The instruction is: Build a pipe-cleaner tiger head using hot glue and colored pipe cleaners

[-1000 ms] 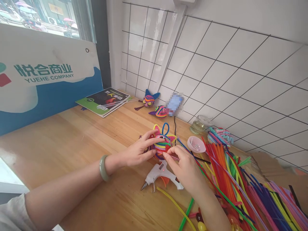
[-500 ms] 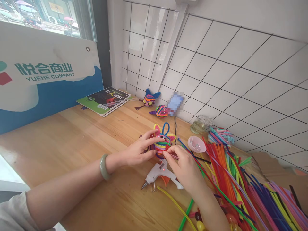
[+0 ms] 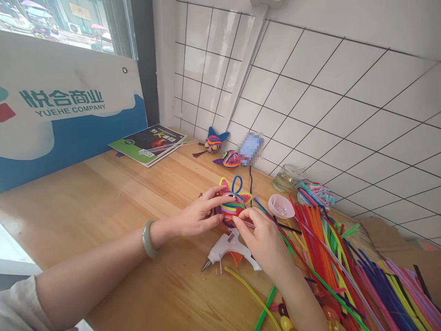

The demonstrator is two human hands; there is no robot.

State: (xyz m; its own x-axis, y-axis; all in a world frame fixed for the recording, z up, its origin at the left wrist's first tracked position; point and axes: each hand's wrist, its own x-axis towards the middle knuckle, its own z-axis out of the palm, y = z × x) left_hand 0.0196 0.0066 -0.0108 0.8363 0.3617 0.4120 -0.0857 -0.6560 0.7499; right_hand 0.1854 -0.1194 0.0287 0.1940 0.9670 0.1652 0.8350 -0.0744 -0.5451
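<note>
A multicoloured pipe-cleaner figure [image 3: 233, 197] with pink ears and a blue loop stands on the wooden table [image 3: 103, 202]. My left hand [image 3: 198, 214], with a green bangle at the wrist, curls round the figure's left side and holds it. My right hand [image 3: 262, 239] pinches a pink pipe cleaner [image 3: 246, 224] against the figure's lower right side. A white hot glue gun [image 3: 229, 248] lies on the table just below both hands.
A big heap of coloured pipe cleaners [image 3: 344, 257] fills the right. A pink bowl [image 3: 280, 207] and a glass jar [image 3: 287, 178] stand behind it. Two finished figures [image 3: 220, 149] and a booklet [image 3: 149, 145] lie near the grid wall. A yellow stem [image 3: 251, 294] lies in front.
Almost nothing differs. My right hand's fingers have shifted slightly at the figure's side; the left hand keeps its hold.
</note>
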